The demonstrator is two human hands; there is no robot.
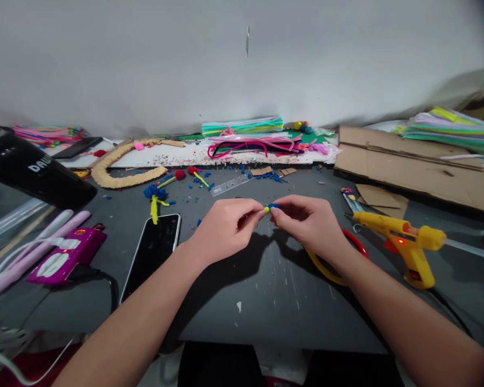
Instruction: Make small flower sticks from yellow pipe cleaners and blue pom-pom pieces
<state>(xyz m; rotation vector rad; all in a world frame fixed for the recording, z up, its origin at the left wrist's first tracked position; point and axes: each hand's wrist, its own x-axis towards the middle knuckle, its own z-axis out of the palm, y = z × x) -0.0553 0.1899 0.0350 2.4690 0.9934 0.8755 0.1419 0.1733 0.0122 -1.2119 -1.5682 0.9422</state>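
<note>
My left hand [226,226] and my right hand [306,223] meet above the middle of the dark table [266,290]. Both pinch one small blue and yellow pipe-cleaner piece [271,208] between their fingertips. A yellow pipe-cleaner strand [320,269] curves down from under my right hand onto the table. Beneath my right wrist lies a red-handled tool [357,244], mostly hidden.
A yellow glue gun [407,242] with a red light stands at the right. A phone [153,252] lies left of my left arm, a magenta box [68,258] further left. Cardboard sheets [415,161], pipe-cleaner bundles [246,137], a clear ruler [232,185] and blue scraps lie behind.
</note>
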